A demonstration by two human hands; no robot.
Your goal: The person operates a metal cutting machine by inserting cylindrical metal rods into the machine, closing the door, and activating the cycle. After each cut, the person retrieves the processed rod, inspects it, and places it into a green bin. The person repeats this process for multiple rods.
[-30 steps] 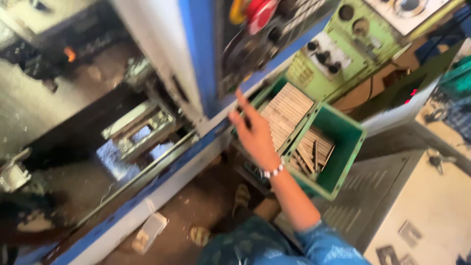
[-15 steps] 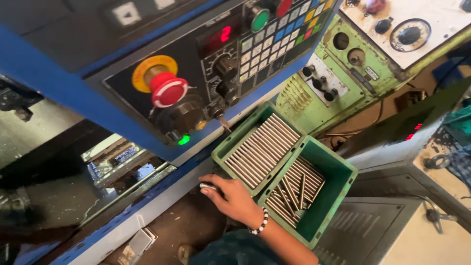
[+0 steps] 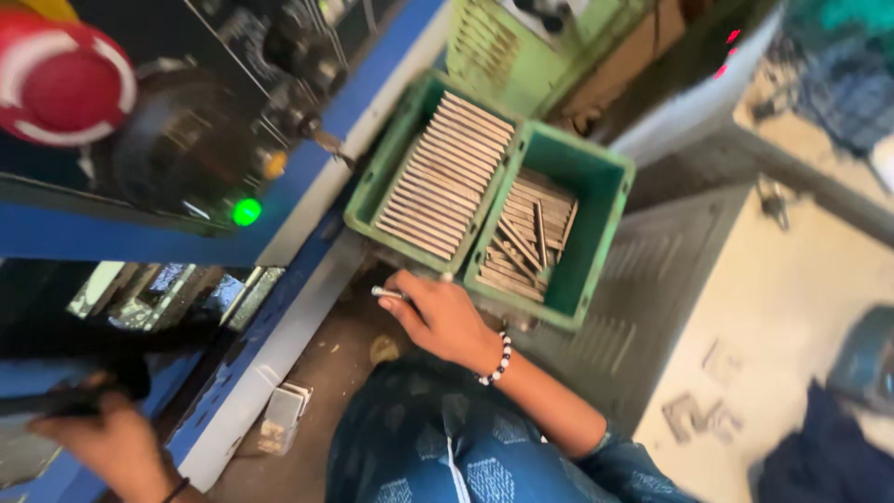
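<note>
Two hands in the head view. Right hand (image 3: 440,317), beaded bracelet at the wrist, fingers curled around a thin metal rod (image 3: 386,292), just below the near rim of the green two-compartment bin (image 3: 610,233). Left compartment: rods stacked in neat rows; right compartment: loose rods. Left hand (image 3: 112,442) low left, closed on a dark handle (image 3: 65,396), blurred. Red emergency-stop button (image 3: 60,76) and lit green lamp (image 3: 246,211) on the control panel.

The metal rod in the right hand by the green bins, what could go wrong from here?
The right hand pinches a thin metal rod by one end beside the green bins; it might slip and fall to the littered floor. The loose rods lie crisscrossed, so they could snag. The left hand grips a dark handle, leaving no spare hand.
</note>
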